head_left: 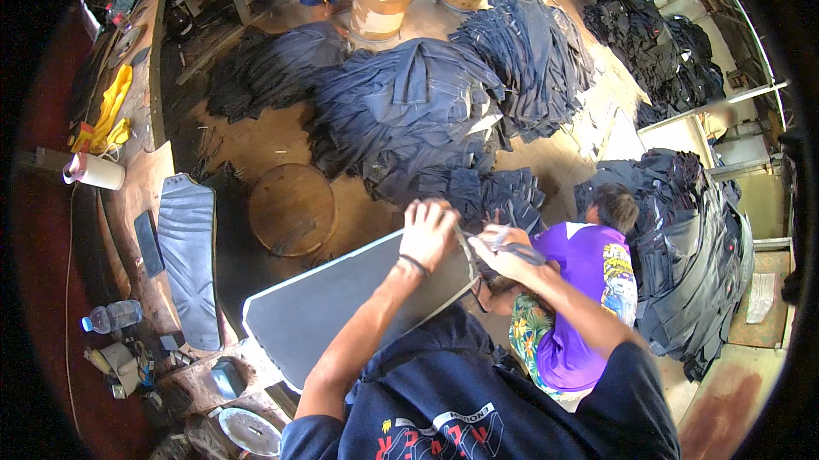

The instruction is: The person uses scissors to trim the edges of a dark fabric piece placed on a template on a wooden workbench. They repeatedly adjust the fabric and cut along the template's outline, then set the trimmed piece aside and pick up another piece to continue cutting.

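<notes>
A dark grey panel (328, 298) with a pale edge and angled corners lies tilted in front of me. My left hand (429, 234) is closed over its far right end, fingers bent at the edge. Close beside it, my right hand (505, 253) is closed at the panel's right edge. Something dark and slim, blurred, shows along the right hand; its kind cannot be made out. The lower right part of the panel is hidden behind my dark shirt.
Large heaps of dark fabric pieces (409, 93) cover the floor ahead and at right. A person in a purple shirt (576, 289) sits close at my right. At left are a round wooden stool (293, 209) and a bench with a padded dark piece (188, 255), a phone (148, 243) and a bottle (115, 316).
</notes>
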Tool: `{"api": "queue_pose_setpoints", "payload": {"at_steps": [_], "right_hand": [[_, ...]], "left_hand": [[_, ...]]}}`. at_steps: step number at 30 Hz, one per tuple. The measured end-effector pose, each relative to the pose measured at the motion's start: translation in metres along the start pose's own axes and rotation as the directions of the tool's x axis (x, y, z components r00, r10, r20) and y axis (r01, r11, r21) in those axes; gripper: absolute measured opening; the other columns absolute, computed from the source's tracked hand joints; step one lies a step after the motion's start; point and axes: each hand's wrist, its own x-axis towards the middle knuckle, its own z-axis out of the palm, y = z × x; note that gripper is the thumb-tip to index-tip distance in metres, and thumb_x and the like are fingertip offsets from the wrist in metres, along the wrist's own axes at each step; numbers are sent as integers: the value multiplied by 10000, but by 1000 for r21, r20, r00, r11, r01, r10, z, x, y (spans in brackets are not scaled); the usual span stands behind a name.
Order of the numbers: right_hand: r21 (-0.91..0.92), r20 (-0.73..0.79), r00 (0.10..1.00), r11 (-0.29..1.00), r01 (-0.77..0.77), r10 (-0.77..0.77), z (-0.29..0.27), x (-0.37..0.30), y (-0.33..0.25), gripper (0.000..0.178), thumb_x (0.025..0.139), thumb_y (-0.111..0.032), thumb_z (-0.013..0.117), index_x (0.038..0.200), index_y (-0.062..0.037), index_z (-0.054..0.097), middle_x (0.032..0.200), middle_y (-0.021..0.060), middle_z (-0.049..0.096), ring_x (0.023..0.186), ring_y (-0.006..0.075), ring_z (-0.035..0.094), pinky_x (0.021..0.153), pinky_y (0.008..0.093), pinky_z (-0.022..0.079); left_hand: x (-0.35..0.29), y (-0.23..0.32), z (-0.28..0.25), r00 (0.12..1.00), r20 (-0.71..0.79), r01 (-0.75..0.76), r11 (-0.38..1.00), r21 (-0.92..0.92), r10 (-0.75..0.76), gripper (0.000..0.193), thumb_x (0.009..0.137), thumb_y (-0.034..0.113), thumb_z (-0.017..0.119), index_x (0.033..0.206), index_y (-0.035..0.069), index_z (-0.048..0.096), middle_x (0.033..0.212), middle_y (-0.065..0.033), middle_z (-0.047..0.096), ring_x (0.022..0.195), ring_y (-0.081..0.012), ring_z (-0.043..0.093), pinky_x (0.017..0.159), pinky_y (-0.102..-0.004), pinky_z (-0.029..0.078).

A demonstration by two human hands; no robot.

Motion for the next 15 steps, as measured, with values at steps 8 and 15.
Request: {"api": "queue_pose_setpoints", "payload": {"at_steps": [8, 15], "right_hand": [[795, -331, 427, 492, -354, 842, 91, -46, -33, 363, 1081, -297, 616, 1009, 39, 734, 903, 96, 760, 686, 116, 674, 583, 254, 554], [760, -447, 469, 600, -250, 762, 81, -42, -16, 339, 1089, -227, 589, 1029, 81, 717, 920, 122, 757, 658, 136, 677, 569, 266, 593]], "left_hand": [[-36, 29, 13, 997, 24, -70, 996, 47, 69, 194, 876, 243, 694, 1044, 147, 706, 1047, -16, 625, 1128, -248, 567, 1064, -539, 388], [-22, 46, 19, 955, 293, -22, 965, 261, -57, 278, 945, 211, 573, 1157, 67, 678, 1120, -80, 647, 1203, -262, 544, 1025, -615, 381]]}}
